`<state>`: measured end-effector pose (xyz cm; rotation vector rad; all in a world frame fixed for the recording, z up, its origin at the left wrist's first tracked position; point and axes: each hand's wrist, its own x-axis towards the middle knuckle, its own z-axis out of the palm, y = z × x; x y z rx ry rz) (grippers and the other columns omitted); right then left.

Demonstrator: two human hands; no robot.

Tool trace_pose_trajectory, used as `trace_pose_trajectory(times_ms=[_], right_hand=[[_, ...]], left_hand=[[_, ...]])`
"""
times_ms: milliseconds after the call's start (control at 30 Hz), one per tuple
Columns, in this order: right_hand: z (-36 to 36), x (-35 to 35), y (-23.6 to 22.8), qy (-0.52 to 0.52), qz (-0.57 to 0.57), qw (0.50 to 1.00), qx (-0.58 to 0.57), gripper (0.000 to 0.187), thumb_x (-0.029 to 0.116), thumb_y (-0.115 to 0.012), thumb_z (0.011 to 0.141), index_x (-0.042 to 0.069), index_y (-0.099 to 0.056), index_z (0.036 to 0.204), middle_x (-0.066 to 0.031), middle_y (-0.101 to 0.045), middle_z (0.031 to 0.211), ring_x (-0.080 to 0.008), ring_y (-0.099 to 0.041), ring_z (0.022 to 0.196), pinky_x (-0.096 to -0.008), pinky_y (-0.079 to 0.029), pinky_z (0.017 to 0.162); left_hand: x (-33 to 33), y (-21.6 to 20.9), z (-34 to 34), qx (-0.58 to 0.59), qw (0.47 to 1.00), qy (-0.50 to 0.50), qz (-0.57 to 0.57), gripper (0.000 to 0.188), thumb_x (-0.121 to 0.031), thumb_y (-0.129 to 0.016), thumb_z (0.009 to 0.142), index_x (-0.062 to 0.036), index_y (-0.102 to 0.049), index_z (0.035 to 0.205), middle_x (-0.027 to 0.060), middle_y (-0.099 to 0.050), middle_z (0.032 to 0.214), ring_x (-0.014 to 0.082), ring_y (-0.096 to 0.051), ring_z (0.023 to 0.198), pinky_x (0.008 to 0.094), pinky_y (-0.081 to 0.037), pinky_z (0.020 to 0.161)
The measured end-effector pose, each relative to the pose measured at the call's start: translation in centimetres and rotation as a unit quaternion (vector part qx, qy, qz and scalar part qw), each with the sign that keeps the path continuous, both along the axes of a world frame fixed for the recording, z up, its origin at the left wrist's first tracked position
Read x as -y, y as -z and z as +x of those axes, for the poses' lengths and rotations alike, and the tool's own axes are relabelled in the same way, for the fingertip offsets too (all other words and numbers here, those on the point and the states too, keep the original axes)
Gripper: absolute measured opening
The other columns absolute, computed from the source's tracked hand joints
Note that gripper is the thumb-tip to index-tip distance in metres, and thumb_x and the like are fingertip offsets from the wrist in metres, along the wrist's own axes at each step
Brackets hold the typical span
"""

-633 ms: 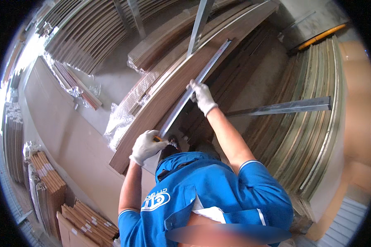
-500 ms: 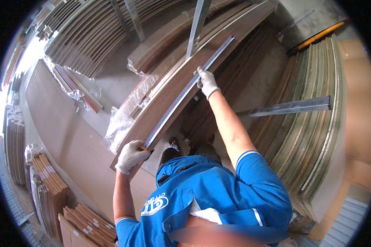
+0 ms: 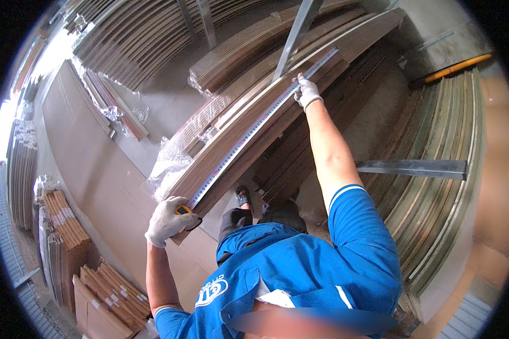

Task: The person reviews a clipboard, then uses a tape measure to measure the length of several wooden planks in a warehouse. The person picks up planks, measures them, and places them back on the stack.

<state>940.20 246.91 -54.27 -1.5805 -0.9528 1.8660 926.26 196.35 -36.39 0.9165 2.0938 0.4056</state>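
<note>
In a white glove, my left hand (image 3: 165,222) is closed round a yellow-and-black tape measure (image 3: 184,211) at the near end of a long brown wood-grain board (image 3: 232,138). The white tape blade (image 3: 249,133) runs out of the case along the board toward the upper right. Farther up, my gloved right hand (image 3: 307,92) grips the blade, its fingers bent over the edge; the fingertips are partly hidden. Beyond that hand the blade continues to its free end on the board.
Behind the board stand stacked brown panels (image 3: 237,56) and a slanting metal post (image 3: 297,37). Crumpled plastic wrap (image 3: 169,166) lies by its near end. At right, a metal bar (image 3: 413,168) juts out from greenish stacked sheets (image 3: 430,226). Wrapped bundles (image 3: 116,291) stand lower left.
My right hand has moved right and slightly up along with the tape. My left hand has shifted a little left and down, and more blade shows between them.
</note>
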Motion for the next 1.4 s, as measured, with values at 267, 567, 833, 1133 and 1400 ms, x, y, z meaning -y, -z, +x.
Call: trace_pose_trajectory(times_ms=[267,567,833,1133,1400], right_hand=[[0.0,0.5,0.0,-0.037,-0.034,0.998,0.024,0.037,0.048,-0.060,0.094,0.013,-0.069,0.086,0.0000,-0.044,0.050,-0.0118,-0.041,0.037,-0.0269,-0.034,0.033],[0.6,0.3,2.1,-0.093,0.042,0.995,0.018,0.030,0.041,-0.070,0.087,0.013,-0.068,0.098,-0.0030,-0.062,0.086,-0.0181,-0.052,0.063,-0.0310,-0.042,0.052],[1.1,-2.5,3.2,-0.090,0.030,0.988,0.122,0.032,0.040,-0.079,0.082,0.013,-0.065,0.093,-0.0025,-0.059,0.067,-0.0128,-0.056,0.053,-0.0239,-0.044,0.044],[1.7,-2.9,2.5,-0.189,0.056,0.960,0.201,0.038,0.043,-0.076,0.084,0.007,-0.063,0.089,-0.0033,-0.066,0.077,-0.0092,-0.056,0.052,-0.0214,-0.042,0.041],[1.6,-2.9,2.5,-0.184,0.066,0.950,0.242,0.037,0.043,-0.075,0.085,0.008,-0.064,0.091,-0.0019,-0.066,0.077,-0.0078,-0.057,0.053,-0.0194,-0.043,0.041]], left_hand=[[0.6,0.1,-0.7,0.004,1.000,-0.008,-0.005,0.046,-0.025,-0.076,0.067,0.0034,-0.069,0.102,0.0137,-0.068,0.086,0.0196,-0.064,0.079,0.0339,-0.052,0.078],[8.4,3.3,-4.3,0.010,0.999,-0.037,0.015,0.037,-0.023,-0.074,0.067,-0.0054,-0.070,0.099,0.0140,-0.069,0.089,0.0243,-0.065,0.077,0.0374,-0.053,0.074],[15.9,5.5,-5.2,0.089,0.977,-0.158,-0.108,0.054,-0.019,-0.076,0.061,-0.0036,-0.069,0.112,0.0111,-0.070,0.098,0.0215,-0.066,0.090,0.0325,-0.053,0.080],[18.3,7.8,-5.9,0.085,0.976,-0.158,-0.121,0.052,-0.018,-0.077,0.060,-0.0057,-0.070,0.110,0.0090,-0.071,0.097,0.0216,-0.065,0.088,0.0323,-0.052,0.081],[18.7,8.6,-6.5,0.087,0.981,-0.141,-0.104,0.049,-0.021,-0.075,0.061,-0.0063,-0.071,0.107,0.0096,-0.070,0.095,0.0233,-0.065,0.087,0.0339,-0.052,0.079]])
